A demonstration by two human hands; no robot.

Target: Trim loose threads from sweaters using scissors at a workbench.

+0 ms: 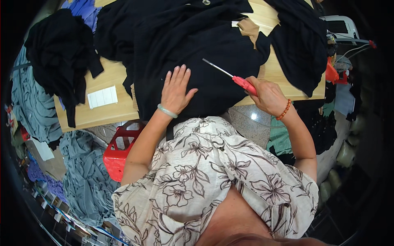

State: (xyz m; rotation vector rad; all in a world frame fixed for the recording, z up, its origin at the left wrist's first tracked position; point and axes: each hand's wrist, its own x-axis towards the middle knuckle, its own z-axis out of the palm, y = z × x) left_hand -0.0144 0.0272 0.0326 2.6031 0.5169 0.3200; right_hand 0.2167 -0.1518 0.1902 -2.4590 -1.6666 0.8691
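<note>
A black knit garment (pixel 197 45) lies spread over the wooden table in front of me. My left hand (pixel 176 92) rests flat on it, palm down, fingers stretched out and thumb apart. In my right hand (pixel 269 97) is a red-handled tool (pixel 244 85) with a thin metal shaft, closed in my fingers at the handle. Its shaft points up and left over the black cloth; whether the tip touches the fabric I cannot tell, nor what shape the tip has.
More black garments (pixel 61 49) hang over the table's left side, near a white paper slip (pixel 102 97). The wooden table (pixel 293 84) ends just before my body. A red stool (pixel 115 158) stands below left, beside grey-blue cloth (pixel 86 176). Green cloth (pixel 279 137) lies at right.
</note>
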